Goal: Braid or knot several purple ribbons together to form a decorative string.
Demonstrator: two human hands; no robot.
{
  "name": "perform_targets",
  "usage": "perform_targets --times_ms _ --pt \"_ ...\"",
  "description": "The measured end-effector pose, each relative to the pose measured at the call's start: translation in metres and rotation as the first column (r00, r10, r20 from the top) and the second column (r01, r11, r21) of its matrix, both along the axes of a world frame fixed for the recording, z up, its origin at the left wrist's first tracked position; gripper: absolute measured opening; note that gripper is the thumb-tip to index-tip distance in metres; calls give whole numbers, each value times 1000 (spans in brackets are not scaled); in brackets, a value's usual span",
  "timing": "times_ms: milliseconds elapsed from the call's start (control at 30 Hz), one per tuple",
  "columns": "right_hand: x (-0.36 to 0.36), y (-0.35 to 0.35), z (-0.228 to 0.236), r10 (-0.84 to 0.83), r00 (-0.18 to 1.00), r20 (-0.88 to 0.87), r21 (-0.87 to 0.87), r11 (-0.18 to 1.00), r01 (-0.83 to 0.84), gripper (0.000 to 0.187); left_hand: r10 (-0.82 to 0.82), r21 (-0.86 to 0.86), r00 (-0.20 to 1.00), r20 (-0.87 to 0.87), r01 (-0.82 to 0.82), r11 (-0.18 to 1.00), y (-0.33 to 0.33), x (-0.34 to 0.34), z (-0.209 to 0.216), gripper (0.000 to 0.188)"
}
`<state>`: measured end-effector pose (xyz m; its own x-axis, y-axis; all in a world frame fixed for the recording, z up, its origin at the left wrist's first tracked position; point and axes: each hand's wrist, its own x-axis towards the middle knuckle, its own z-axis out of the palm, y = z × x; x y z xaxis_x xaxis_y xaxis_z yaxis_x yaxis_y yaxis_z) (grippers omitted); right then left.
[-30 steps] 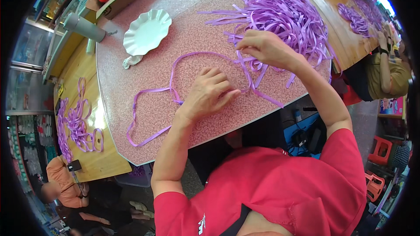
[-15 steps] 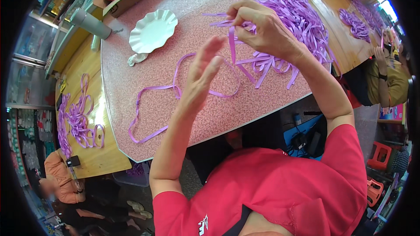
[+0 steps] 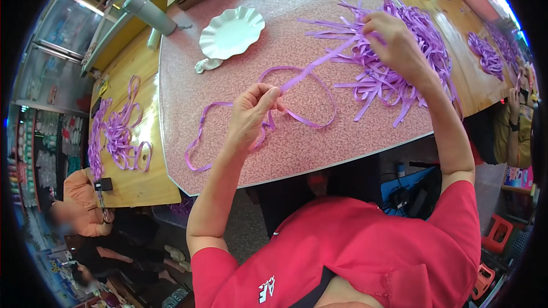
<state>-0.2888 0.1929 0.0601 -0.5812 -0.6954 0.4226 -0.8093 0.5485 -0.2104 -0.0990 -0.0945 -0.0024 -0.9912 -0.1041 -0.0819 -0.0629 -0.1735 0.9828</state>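
Moved, head view: your left hand (image 3: pixel 254 109), now pinching the flat purple ribbon (image 3: pixel 313 68); your right hand (image 3: pixel 395 44) pinches it farther along, by the tangled purple ribbon heap (image 3: pixel 436 40). Ribbon straight between, above the pink speckled tabletop (image 3: pixel 354 140).

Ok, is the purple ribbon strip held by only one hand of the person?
No, the purple ribbon strip runs nearly straight between the left hand and the right hand, with fingers of both gripping it.
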Motion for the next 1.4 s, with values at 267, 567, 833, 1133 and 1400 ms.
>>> perform_targets --times_ms 267,567,833,1133,1400 --pt "70 -99 -17 424 803 419 -367 888 -278 38 -197 -36 980 4 197 980 1 -48 17 28" --pt "50 -120 -42 369 898 241 -349 896 -274 17 -293 -26 946 135 299 954 -43 -70 16 25" --pt "25 -122 -67 204 947 249 -423 902 -83 13 95 -936 937 -337 -322 -141 -124 -106 -34 57" --pt "24 -112 -65 258 651 714 -434 893 122 21 -227 -862 831 -507 -496 110 -54 -81 -4 50" --pt "45 -106 -57 510 322 798 -575 804 151 25 -142 -699 883 -447 -246 672 -1 -55 6 29"
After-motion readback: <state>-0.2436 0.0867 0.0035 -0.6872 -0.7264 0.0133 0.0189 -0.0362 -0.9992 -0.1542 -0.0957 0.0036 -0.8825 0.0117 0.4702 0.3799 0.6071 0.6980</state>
